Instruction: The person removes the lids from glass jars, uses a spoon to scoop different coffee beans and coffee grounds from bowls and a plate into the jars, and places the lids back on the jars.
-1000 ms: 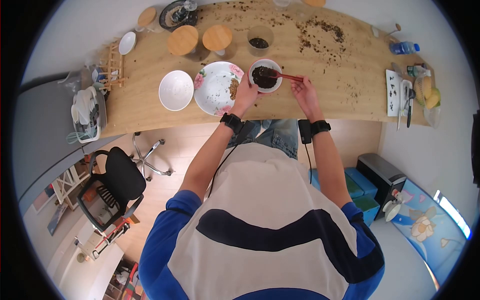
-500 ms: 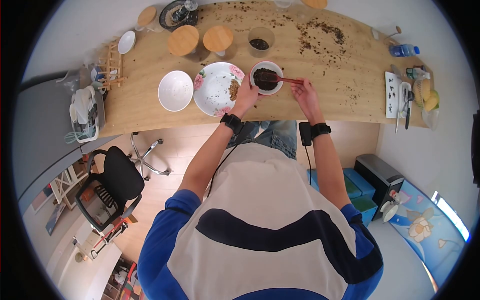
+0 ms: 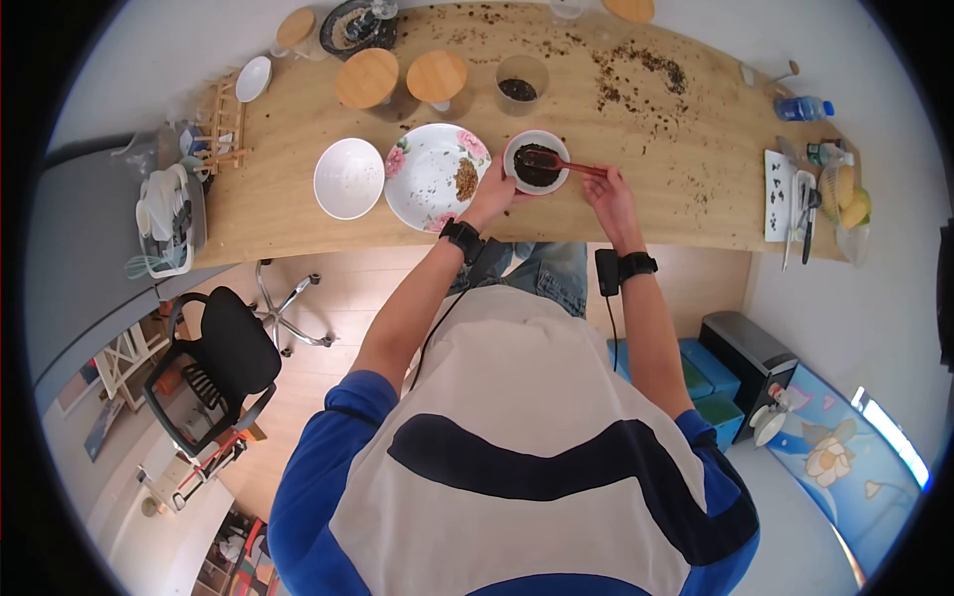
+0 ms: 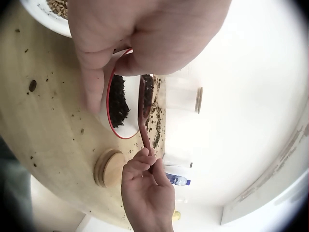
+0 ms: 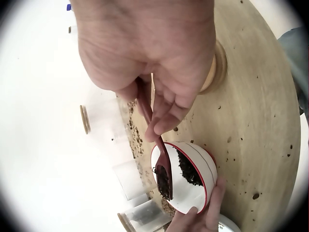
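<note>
My left hand point(image 3: 489, 196) holds a small white bowl point(image 5: 186, 195) with a red rim, thumb at the rim and fingers along the outside. Dark, dry, leaf-like bits point(image 5: 188, 169) lie in it. In my right hand point(image 3: 613, 207), the thumb and fingers pinch the handle of a reddish-brown spoon point(image 5: 162, 147). Its head is over the bowl and carries some of the same dark bits. A floral-rimmed white plate point(image 3: 422, 164) with a small heap of brown grains point(image 3: 465, 180) is just left of the left hand.
An off-white bowl point(image 3: 349, 179) stands left of the plate. Behind are wooden-lidded jars point(image 3: 367, 78) and a clear cup point(image 3: 521, 87) with dark bits. More bits point(image 3: 646, 70) are scattered at the back right. A round wooden lid point(image 4: 110, 167) lies near the right hand in the left wrist view.
The bowl and both hands have shifted slightly right and towards the body. The spoon stays over the bowl, still held by the right hand.
</note>
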Demonstrator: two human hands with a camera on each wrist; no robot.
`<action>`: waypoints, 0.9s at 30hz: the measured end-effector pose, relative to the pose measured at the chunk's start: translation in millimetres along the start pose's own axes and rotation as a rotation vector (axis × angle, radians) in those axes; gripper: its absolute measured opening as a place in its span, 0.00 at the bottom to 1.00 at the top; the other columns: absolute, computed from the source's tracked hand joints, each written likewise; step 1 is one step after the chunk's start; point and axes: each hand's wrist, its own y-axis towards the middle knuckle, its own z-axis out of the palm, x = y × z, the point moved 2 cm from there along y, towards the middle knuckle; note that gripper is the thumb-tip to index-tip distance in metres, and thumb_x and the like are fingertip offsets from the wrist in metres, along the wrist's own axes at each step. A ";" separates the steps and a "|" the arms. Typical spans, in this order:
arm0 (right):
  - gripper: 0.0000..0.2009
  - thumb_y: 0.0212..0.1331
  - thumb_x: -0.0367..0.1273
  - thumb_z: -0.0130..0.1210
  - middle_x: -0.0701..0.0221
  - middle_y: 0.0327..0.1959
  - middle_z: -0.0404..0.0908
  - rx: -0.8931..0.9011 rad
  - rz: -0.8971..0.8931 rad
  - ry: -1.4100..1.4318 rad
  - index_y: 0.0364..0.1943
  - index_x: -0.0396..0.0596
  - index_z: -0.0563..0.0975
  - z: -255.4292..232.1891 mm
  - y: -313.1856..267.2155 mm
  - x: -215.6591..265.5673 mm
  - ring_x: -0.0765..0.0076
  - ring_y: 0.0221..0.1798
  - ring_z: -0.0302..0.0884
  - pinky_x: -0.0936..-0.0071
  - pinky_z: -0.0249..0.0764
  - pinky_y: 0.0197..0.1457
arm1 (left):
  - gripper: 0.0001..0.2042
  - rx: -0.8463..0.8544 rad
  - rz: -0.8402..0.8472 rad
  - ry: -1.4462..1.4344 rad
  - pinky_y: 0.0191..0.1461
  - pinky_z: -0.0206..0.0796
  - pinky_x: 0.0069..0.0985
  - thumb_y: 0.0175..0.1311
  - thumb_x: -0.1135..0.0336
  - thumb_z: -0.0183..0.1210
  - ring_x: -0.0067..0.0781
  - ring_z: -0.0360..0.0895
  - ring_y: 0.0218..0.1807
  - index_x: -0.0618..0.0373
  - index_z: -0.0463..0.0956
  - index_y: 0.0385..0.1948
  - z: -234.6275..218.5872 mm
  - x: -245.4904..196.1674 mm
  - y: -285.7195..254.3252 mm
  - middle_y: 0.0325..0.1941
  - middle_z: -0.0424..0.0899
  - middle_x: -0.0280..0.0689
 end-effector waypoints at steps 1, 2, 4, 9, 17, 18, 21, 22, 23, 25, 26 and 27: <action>0.15 0.65 0.41 0.43 0.62 0.33 0.78 0.005 0.002 -0.002 0.43 0.43 0.70 -1.3 -0.8 0.8 0.69 0.35 0.75 0.74 0.72 0.42 | 0.25 -0.001 0.002 -0.002 0.45 0.77 0.31 0.54 0.84 0.35 0.41 0.76 0.47 0.60 0.54 0.57 -0.8 1.2 0.6 0.54 0.68 0.45; 0.15 0.65 0.41 0.43 0.63 0.33 0.78 0.010 0.004 -0.002 0.43 0.43 0.70 -1.9 -1.4 1.7 0.69 0.35 0.75 0.74 0.72 0.42 | 0.25 0.034 -0.053 -0.014 0.47 0.75 0.31 0.56 0.83 0.36 0.40 0.76 0.48 0.59 0.52 0.59 0.5 -2.6 -1.9 0.55 0.67 0.45; 0.15 0.65 0.41 0.43 0.63 0.33 0.78 0.034 -0.002 -0.007 0.43 0.43 0.70 -3.2 -2.1 4.6 0.69 0.35 0.75 0.74 0.71 0.42 | 0.25 0.070 -0.109 -0.027 0.50 0.74 0.31 0.57 0.81 0.37 0.39 0.75 0.50 0.59 0.50 0.60 3.2 -11.0 -7.3 0.56 0.66 0.45; 0.15 0.65 0.40 0.42 0.63 0.33 0.78 0.077 -0.026 0.008 0.42 0.42 0.70 9.5 -4.0 20.0 0.70 0.35 0.75 0.75 0.71 0.42 | 0.18 -0.184 -0.143 0.422 0.34 0.73 0.30 0.57 0.68 0.48 0.41 0.81 0.37 0.67 0.63 0.47 -5.1 -7.1 -5.4 0.37 0.78 0.50; 0.13 0.65 0.38 0.44 0.61 0.32 0.78 0.106 -0.198 0.050 0.39 0.40 0.70 62.9 25.0 59.7 0.69 0.34 0.75 0.74 0.71 0.42 | 0.21 -0.204 -0.177 0.573 0.35 0.74 0.29 0.58 0.60 0.50 0.39 0.81 0.30 0.75 0.66 0.42 -13.1 -1.4 -0.1 0.33 0.78 0.50; 0.13 0.65 0.38 0.44 0.61 0.32 0.78 0.108 -0.197 0.051 0.39 0.40 0.70 70.7 30.2 64.3 0.69 0.34 0.75 0.74 0.71 0.42 | 0.20 -0.141 -0.256 0.508 0.36 0.76 0.26 0.60 0.65 0.49 0.36 0.80 0.33 0.75 0.64 0.46 -13.8 2.8 1.4 0.40 0.76 0.47; 0.12 0.64 0.37 0.45 0.61 0.32 0.78 0.101 -0.283 -0.036 0.38 0.40 0.70 94.0 41.6 75.2 0.68 0.34 0.75 0.73 0.72 0.42 | 0.20 -0.069 -0.302 0.378 0.37 0.76 0.27 0.61 0.65 0.48 0.37 0.80 0.33 0.74 0.64 0.48 -10.2 5.7 0.6 0.42 0.75 0.47; 0.12 0.64 0.37 0.45 0.62 0.32 0.78 0.077 -0.325 -0.131 0.39 0.40 0.70 101.3 43.9 77.3 0.69 0.34 0.76 0.72 0.72 0.41 | 0.20 -0.071 -0.299 0.377 0.37 0.76 0.27 0.61 0.65 0.48 0.37 0.80 0.33 0.74 0.64 0.48 -8.6 5.0 -0.3 0.42 0.75 0.47; 0.13 0.64 0.37 0.45 0.63 0.32 0.78 0.054 -0.367 -0.228 0.39 0.40 0.70 106.2 47.6 78.5 0.69 0.34 0.76 0.72 0.72 0.40 | 0.19 -0.063 -0.289 0.332 0.36 0.76 0.27 0.61 0.65 0.48 0.38 0.80 0.34 0.73 0.64 0.48 -5.4 1.4 -2.8 0.43 0.75 0.47; 0.12 0.65 0.36 0.44 0.62 0.34 0.78 0.072 -0.437 -0.481 0.41 0.39 0.70 116.2 53.1 79.5 0.68 0.35 0.76 0.72 0.73 0.41 | 0.19 -0.059 -0.279 0.286 0.36 0.76 0.27 0.61 0.65 0.48 0.39 0.80 0.35 0.72 0.63 0.49 -1.9 -1.0 -5.8 0.44 0.74 0.46; 0.13 0.65 0.35 0.44 0.62 0.35 0.78 0.086 -0.506 -0.734 0.44 0.39 0.70 121.6 54.0 79.3 0.67 0.35 0.76 0.72 0.73 0.41 | 0.18 -0.084 -0.247 0.257 0.32 0.75 0.26 0.59 0.66 0.49 0.39 0.80 0.31 0.75 0.65 0.43 -1.8 0.2 -5.7 0.38 0.76 0.48; 0.13 0.65 0.35 0.44 0.62 0.35 0.78 0.088 -0.505 -0.736 0.44 0.39 0.70 133.1 45.2 83.0 0.67 0.35 0.76 0.72 0.73 0.41 | 0.17 -0.109 -0.216 0.228 0.27 0.75 0.26 0.57 0.67 0.50 0.38 0.81 0.27 0.79 0.67 0.38 -1.8 1.0 -5.4 0.31 0.78 0.49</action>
